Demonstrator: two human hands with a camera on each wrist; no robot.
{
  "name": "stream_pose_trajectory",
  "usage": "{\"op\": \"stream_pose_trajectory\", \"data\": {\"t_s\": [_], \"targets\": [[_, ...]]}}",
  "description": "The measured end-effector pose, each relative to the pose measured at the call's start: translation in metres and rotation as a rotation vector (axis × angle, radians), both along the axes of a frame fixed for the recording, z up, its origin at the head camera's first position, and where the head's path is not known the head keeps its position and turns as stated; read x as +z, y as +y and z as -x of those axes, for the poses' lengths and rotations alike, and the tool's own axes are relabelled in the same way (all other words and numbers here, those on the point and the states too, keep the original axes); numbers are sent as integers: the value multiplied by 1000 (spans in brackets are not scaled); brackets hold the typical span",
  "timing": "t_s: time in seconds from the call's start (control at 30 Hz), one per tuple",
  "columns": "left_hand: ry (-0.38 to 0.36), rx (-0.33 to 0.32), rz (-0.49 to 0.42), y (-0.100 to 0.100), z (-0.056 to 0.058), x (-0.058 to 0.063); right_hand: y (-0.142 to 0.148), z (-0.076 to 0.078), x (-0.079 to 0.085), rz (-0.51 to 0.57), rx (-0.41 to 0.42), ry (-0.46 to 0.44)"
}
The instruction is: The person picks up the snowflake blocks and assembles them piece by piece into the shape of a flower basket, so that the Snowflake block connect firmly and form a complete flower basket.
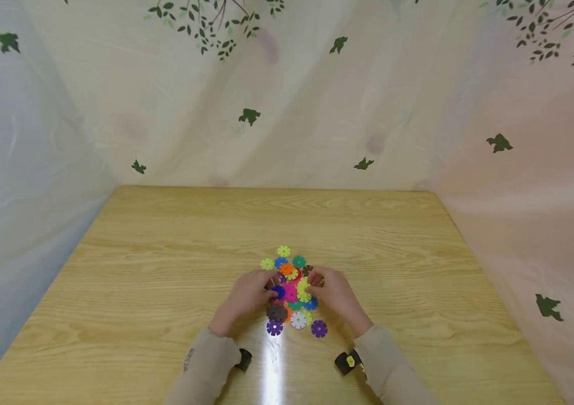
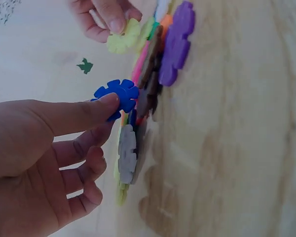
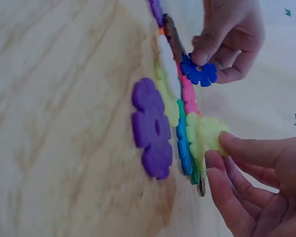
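Observation:
Between thumb and fingers, my left hand pinches a blue notched plastic disc, a snowflake-shaped building piece, over the left side of the pile. My right hand pinches a yellow notched disc by its edge at the pile's right side. Below both hands lie several overlapping discs, among them a pink disc, a white disc and a brown disc. The two held discs are apart, with the pink one showing between them in the head view.
Two purple discs, one on the left and one on the right, lie at the pile's near side. Yellow and green discs lie at its far side. The wooden table is surrounded by a pale curtain.

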State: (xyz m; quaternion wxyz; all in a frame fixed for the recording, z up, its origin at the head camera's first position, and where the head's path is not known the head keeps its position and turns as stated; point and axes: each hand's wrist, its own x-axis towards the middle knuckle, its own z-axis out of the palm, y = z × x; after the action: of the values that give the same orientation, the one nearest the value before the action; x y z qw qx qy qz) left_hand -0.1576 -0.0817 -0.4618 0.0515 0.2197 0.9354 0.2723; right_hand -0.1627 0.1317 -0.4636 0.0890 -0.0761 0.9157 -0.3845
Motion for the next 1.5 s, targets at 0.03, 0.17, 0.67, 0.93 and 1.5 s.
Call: {"op": "stream_pose_trajectory", "data": {"t_s": [0.03, 0.17, 0.67, 0.93, 1.5], "targets": [[-28, 5, -21, -1, 0, 0, 1, 0, 0, 41, -15, -28], [-116, 54, -103, -5, -2, 1, 2, -3, 3, 199, -69, -142], [41, 75, -150, 6, -15, 8, -2, -11, 14, 435, -84, -274], [117, -10, -329, 8, -20, 7, -3, -16, 16, 514, -61, -286], [114, 38, -425, 0, -21, 3, 1, -7, 22, 432, -22, -226]]}}
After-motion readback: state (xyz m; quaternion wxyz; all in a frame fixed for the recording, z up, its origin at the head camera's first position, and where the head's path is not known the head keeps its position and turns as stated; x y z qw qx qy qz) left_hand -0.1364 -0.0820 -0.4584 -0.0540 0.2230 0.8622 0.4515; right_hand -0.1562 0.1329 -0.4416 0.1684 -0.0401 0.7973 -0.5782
